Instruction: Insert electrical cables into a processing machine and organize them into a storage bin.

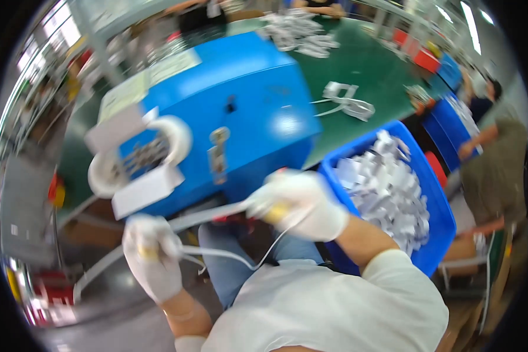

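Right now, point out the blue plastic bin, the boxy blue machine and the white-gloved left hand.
Blue plastic bin [439, 212]: head view, right rim.
Boxy blue machine [257, 108]: head view, broad panel.
White-gloved left hand [154, 261]: head view, middle of the hand.

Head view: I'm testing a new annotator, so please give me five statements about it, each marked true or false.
1. The left hand and the right hand are both gloved in white. True.
2. A pale flat strip runs between the two hands. True.
3. The plastic bin stands to the right of the machine. True.
4. The bin is empty. False: many white pieces are heaped in it.
5. The machine's housing is yellow. False: it is blue.
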`<state>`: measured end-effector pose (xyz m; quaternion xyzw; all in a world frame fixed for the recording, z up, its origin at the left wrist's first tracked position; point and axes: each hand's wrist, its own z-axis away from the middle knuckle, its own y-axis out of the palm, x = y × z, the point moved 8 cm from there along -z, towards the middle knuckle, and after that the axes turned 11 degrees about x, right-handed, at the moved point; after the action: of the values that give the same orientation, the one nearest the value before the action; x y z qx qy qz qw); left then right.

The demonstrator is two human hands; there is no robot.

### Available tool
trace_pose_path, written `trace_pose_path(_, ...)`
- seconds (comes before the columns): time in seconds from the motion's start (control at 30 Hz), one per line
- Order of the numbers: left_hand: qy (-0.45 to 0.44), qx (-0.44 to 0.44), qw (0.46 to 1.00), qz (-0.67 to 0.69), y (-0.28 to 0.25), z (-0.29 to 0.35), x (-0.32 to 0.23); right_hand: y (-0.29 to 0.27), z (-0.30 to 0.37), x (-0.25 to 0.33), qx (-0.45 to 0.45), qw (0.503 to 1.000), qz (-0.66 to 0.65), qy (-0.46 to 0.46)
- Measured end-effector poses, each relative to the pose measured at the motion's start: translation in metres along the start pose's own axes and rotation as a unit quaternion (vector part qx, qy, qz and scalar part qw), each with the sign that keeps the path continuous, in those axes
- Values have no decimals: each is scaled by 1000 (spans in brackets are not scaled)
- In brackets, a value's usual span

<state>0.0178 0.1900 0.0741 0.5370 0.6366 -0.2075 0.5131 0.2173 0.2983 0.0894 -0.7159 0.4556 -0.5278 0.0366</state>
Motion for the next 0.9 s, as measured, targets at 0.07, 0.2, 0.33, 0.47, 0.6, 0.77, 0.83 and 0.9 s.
trace_pose_path(0.07,-23,-71,987,139,-48,-7,-2,-35,15,-16,-63,992,63,87)
trace_pose_path(0.2,-23,-135,990,15,-80,-16,-16,-59,35,-34,-75,974,60,207)
trace_pose_path(0.33,-35,-111,989,-91,-73,-22,-24,-67,42,-43,-119,965,32,233)
trace_pose_path(0.47,-26,-110,990,-81,-71,-28,-30,-72,46,-41,-124,965,49,225)
trace_pose_path(0.6,7,-153,981,-118,-72,-39,-28,-75,47,-42,-141,966,56,211)
trace_pose_path(0.77,-30,-169,978,-116,-74,-38,-13,-79,45,-49,-133,959,88,235)
trace_pose_path(0.83,-2,-153,976,-154,-70,-41,-17,-81,43,-50,-136,961,90,224)
trace_pose_path(0.9,24,-134,972,-192,-68,-41,-19,-88,42,-48,-137,964,105,202)
